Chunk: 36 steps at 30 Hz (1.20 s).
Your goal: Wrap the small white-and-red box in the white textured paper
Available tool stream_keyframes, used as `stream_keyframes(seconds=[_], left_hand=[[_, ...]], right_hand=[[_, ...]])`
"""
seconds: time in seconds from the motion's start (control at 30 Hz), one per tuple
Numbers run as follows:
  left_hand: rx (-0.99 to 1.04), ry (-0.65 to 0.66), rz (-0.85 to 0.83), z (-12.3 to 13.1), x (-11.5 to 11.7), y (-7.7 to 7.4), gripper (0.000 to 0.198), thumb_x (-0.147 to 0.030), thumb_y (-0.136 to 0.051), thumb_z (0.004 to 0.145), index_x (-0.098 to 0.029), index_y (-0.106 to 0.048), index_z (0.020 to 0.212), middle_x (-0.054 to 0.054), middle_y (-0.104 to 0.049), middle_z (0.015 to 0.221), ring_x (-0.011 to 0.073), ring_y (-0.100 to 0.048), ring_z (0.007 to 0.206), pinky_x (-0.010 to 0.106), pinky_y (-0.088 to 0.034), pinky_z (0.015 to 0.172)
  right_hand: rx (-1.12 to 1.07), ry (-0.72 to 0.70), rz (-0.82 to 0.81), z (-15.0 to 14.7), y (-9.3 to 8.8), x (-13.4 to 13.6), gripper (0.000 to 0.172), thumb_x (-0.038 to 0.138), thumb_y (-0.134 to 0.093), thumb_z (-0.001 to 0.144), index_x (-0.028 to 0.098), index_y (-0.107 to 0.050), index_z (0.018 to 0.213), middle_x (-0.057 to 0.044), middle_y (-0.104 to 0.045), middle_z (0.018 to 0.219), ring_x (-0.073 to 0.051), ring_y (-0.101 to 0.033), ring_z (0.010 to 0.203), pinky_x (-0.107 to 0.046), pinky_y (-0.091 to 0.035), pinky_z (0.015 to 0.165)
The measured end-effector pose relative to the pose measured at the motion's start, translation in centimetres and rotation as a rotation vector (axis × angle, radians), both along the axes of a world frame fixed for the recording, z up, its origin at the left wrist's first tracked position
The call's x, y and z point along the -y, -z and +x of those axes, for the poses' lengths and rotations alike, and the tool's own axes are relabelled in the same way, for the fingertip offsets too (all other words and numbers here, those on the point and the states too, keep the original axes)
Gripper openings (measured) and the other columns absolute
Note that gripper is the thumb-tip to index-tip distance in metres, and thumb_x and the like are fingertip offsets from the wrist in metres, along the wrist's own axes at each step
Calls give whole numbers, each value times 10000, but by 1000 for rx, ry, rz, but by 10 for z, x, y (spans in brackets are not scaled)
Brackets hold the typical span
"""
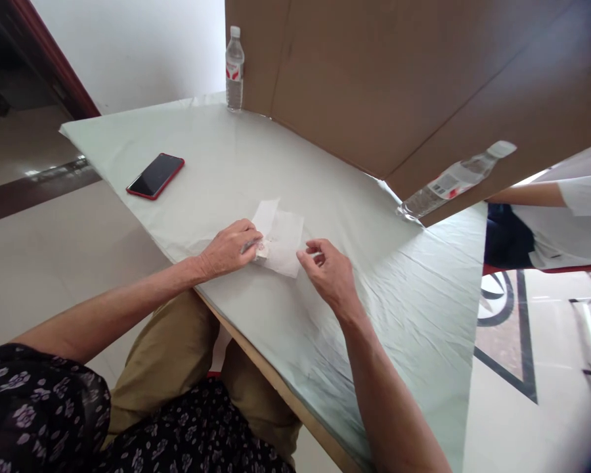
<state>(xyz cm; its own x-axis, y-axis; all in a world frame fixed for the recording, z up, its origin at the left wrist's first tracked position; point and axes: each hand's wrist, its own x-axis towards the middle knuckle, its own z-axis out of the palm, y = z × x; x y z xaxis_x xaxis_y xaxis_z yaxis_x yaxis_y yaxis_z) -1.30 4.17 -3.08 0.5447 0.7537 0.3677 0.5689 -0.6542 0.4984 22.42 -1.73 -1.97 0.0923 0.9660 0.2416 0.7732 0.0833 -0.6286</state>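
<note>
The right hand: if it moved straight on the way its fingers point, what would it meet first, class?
Probably the white paper, whose edge lies just ahead of the right hand. Height above the table is unclear, so it might pass over.

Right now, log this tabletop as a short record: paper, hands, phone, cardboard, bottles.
White paper: on the covered table
Left hand: fingers closed on a small item, partly hidden
Right hand: loosely curled near the paper's right edge; contact unclear
Phone: screen up, red-edged case
Cardboard: standing along the far side
Left bottle: upright, capped
Right bottle: capped, slanted in this view
</note>
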Motion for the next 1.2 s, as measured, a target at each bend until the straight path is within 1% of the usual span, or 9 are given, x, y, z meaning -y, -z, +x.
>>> stream_keyframes(seconds=[0.13,0.33,0.47,0.57,0.63,0.77,0.93,1.07,1.2], left_hand=[[-9,-23,2,4,7,1,212,-216,-521,925,-143,-715,968,103,-665,1004,176,-610,815,304,-502,763],[-31,-74,29,6,13,4,188,-226,-554,932,-154,-719,986,94,-677,1018,175,-621,826,297,-508,748],[-85,-95,94,7,13,7,182,-222,-563,931,-159,-728,978,103,-683,1024,216,-639,932,326,-519,811],[-132,-106,116,10,13,5,184,-212,-556,934,-163,-731,960,103,-679,1008,225,-636,943,333,-520,819],[-170,-112,114,11,14,3,183,-206,-557,934,-159,-733,957,104,-674,1002,224,-632,931,329,-519,802],[-255,-127,81,15,17,-5,198,-188,-543,944,-146,-736,962,114,-662,1015,217,-626,894,313,-514,744],[-289,-131,3,20,19,-11,201,-176,-541,948,-132,-736,972,128,-642,1048,215,-630,879,310,-522,743],[-296,-136,-58,20,19,-14,207,-158,-542,933,-121,-733,1003,132,-642,1055,217,-639,876,314,-528,752],[-248,-135,-75,18,18,-12,196,-144,-535,918,-129,-720,982,120,-648,1024,206,-640,849,314,-531,765]], right_hand=[[-35,37,-326,5,2,8,477,474,-657,867,167,-627,1230,-50,-743,840,-208,-696,705,-336,-494,702],[-265,75,-482,-16,-1,-2,804,547,-609,877,128,-374,1522,-119,-718,1023,-197,-679,617,-331,-525,597],[-329,95,-400,-23,9,-16,901,549,-662,800,129,-343,1530,-151,-699,1100,-237,-681,726,-356,-535,628],[-254,71,-314,-29,19,-24,883,456,-668,755,109,-365,1509,-77,-694,913,-274,-661,841,-388,-531,739],[-184,52,-274,-33,22,-26,860,388,-635,741,95,-373,1507,-24,-654,786,-271,-641,818,-395,-513,763],[-99,57,-163,-41,18,-27,822,317,-580,729,104,-394,1501,21,-597,698,-230,-588,708,-370,-475,729],[-282,60,-109,-47,7,-26,855,384,-601,764,67,-355,1519,41,-563,688,-200,-578,692,-360,-489,734],[-412,27,-137,-57,4,-27,844,399,-611,773,71,-369,1512,19,-630,747,-201,-621,738,-365,-512,744],[-426,-4,-133,-66,4,-26,803,394,-614,798,77,-400,1505,-19,-715,821,-200,-662,769,-376,-528,800]])
